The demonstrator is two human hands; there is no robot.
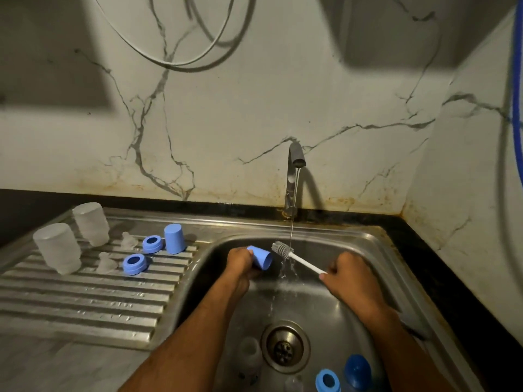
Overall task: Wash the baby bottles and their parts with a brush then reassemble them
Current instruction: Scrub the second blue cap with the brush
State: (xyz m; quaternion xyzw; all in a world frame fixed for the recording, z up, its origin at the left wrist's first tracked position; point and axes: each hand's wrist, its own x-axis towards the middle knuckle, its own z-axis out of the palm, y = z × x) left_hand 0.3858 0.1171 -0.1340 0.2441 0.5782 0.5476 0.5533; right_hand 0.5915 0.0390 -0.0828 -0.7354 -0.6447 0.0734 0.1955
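A blue bottle cap (261,259) is gripped in the left hand (240,264) over the far side of the sink (368,244), its long axis tilted and its open mouth turned right, toward the brush (294,257). The brush's white handle is clasped in the right hand (351,275), with the bristle head (grey, under the running tap (294,176)) pointing left at the cap. Two frosted bottles (58,248), rings and another cap stand on the drainboard (85,301) at the sink's left edge.
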